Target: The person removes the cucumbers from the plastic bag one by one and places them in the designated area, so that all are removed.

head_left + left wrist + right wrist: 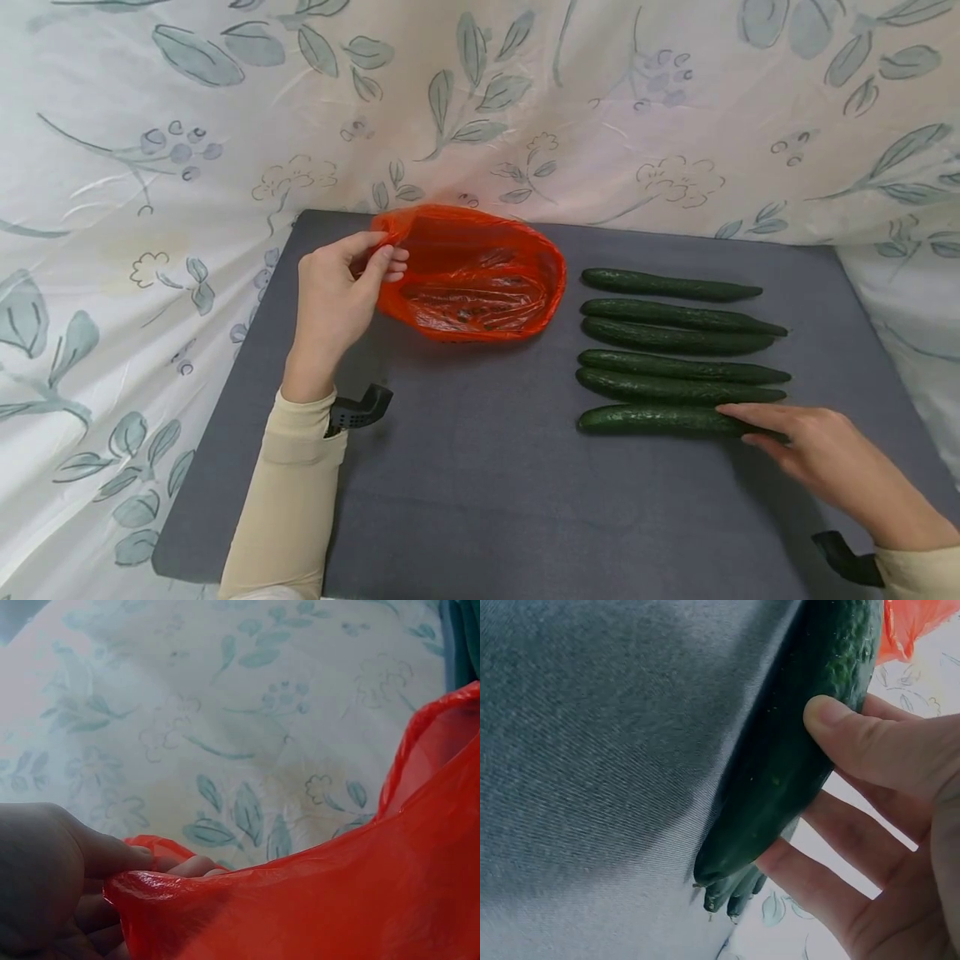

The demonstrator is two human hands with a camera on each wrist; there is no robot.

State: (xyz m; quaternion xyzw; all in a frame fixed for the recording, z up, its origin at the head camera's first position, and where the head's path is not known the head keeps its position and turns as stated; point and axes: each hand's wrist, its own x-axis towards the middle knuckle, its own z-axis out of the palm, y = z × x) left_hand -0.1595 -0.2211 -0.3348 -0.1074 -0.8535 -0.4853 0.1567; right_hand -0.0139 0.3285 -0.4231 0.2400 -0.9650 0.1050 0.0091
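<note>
A red plastic bag [468,323] lies on the grey table with its mouth spread wide; dark patches show inside, and I cannot tell what they are. My left hand [337,287] pinches the bag's left rim between thumb and fingers, and the left wrist view shows the plastic [337,900] pulled taut from there. On the right, several dark green cucumbers lie in roughly parallel rows. My right hand [825,454] grips the nearest cucumber [652,420] by its right end. In the right wrist view the thumb presses one side of this cucumber [780,765], the fingers the other.
Behind the nearest cucumber lie two close pairs, with a single cucumber [671,285] farthest back. The grey table [465,492] has a white leaf-patterned cloth [480,108] behind it and at its sides. Black mounts [363,407] sit on both wrists.
</note>
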